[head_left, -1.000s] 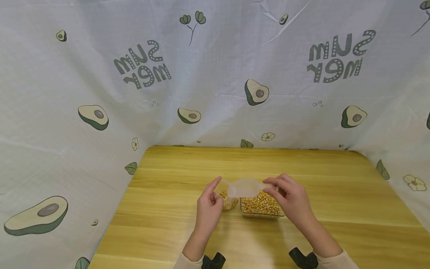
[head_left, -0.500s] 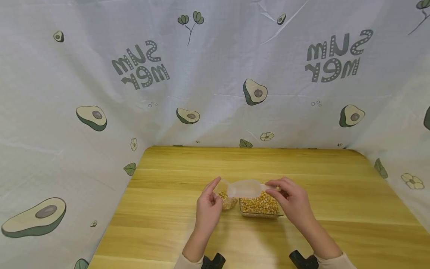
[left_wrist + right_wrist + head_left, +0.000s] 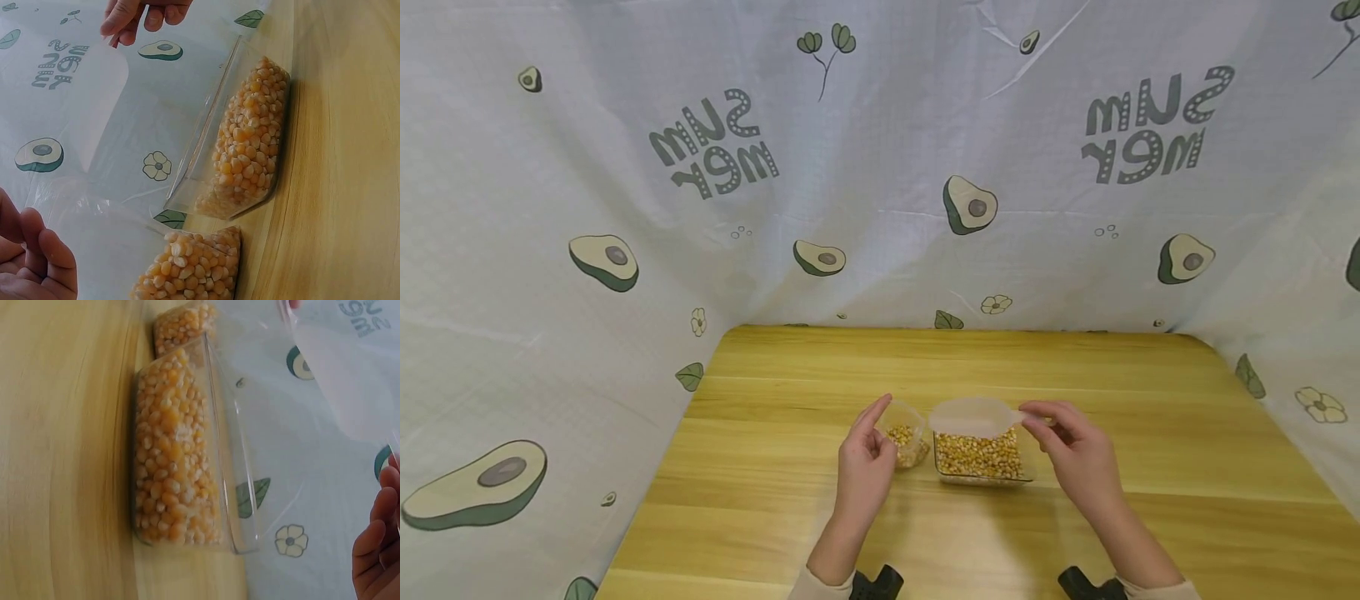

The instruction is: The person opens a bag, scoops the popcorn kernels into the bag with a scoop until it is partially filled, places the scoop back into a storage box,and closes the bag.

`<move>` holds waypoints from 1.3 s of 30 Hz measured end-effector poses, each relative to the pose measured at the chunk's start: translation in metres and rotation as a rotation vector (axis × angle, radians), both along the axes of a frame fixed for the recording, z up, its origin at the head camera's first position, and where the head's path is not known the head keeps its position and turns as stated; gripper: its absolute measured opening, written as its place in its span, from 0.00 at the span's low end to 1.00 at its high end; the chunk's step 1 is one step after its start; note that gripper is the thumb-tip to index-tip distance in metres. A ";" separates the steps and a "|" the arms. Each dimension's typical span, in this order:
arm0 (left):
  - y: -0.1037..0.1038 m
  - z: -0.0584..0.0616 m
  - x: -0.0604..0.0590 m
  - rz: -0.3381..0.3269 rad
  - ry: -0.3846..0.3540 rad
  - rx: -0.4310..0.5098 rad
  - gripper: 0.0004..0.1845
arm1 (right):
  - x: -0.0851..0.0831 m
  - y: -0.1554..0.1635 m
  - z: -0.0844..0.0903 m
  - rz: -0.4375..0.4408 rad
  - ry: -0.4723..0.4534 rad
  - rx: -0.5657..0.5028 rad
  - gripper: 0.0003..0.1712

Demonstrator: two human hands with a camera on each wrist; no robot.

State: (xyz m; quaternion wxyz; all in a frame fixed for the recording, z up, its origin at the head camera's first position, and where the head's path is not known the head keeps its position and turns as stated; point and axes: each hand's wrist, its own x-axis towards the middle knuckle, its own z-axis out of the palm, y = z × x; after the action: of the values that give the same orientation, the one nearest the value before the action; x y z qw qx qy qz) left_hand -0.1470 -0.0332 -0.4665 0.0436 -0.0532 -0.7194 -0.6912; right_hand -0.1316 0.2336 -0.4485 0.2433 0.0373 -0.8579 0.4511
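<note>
Wooden table [image 3: 775,467], walled on three sides by a pale cloth [image 3: 625,208] printed with avocados. Nothing between hands and containers.

Translucent plastic scoop [image 3: 972,417], empty-looking, held level just above the larger clear tub [image 3: 981,460] of yellow corn kernels. Handle pinched by curled fingers of right hand [image 3: 1078,462]. Small clear cup [image 3: 904,442], part-filled with kernels, just left of tub, steadied by left hand [image 3: 865,471], fingers curled at its rim, index raised.
</note>
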 end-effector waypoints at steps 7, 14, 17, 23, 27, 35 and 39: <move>-0.001 0.000 0.001 -0.002 -0.005 -0.004 0.34 | 0.007 0.014 -0.006 -0.032 0.007 0.021 0.10; 0.000 -0.001 0.000 0.007 -0.003 -0.019 0.34 | 0.014 0.026 -0.012 -0.045 -0.007 0.049 0.11; 0.000 0.000 0.000 0.009 -0.008 -0.015 0.34 | 0.016 0.030 -0.013 -0.053 -0.023 0.090 0.09; 0.000 0.001 0.001 0.006 -0.009 -0.011 0.34 | 0.017 0.038 -0.014 -0.056 0.037 0.186 0.09; -0.001 0.001 0.000 0.002 -0.007 -0.008 0.34 | 0.017 0.042 -0.013 -0.052 0.076 0.233 0.12; -0.001 0.000 0.000 0.002 0.001 -0.010 0.34 | 0.018 0.041 -0.013 -0.017 0.099 0.336 0.12; -0.001 -0.001 0.000 0.009 0.000 -0.007 0.34 | 0.017 0.038 -0.013 -0.012 0.126 0.397 0.13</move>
State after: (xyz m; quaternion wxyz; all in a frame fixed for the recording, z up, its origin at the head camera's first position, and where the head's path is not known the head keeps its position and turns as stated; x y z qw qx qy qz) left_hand -0.1469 -0.0339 -0.4670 0.0463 -0.0500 -0.7220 -0.6885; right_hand -0.1144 0.2717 -0.4615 0.2869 0.1075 -0.9132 0.2687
